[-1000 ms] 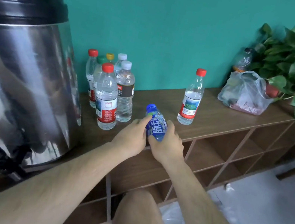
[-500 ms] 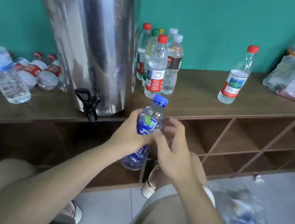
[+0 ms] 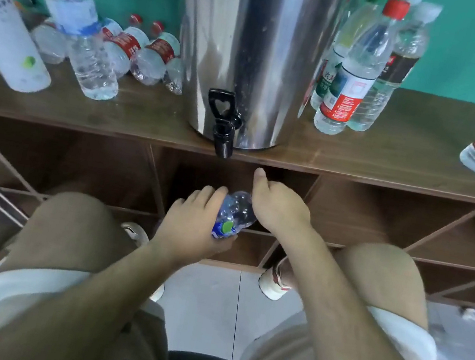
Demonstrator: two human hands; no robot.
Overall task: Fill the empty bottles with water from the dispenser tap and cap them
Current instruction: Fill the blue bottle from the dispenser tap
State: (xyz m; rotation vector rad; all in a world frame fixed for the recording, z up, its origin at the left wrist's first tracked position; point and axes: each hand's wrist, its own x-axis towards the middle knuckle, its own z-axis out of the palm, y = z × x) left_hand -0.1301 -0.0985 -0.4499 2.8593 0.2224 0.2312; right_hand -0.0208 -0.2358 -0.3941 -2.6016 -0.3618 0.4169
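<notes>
The left hand (image 3: pixel 189 231) grips the bottle (image 3: pixel 237 211), tilted, below the shelf (image 3: pixel 391 165) edge. The right hand (image 3: pixel 280 208) covers its top; whether it grips there cannot be told. Just above, the tap (image 3: pixel 223 126) juts from the dispenser (image 3: pixel 254 40). Capped bottles (image 3: pixel 353 73) stand to its right.

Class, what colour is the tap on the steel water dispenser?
The tap is black; the head view, the only one here, shows it plainly.

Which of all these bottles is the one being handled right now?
The blue-labelled bottle, held by the left hand below the dispenser tap, its top hidden under the right hand. All other bottles sit on the shelf top, untouched.
</notes>
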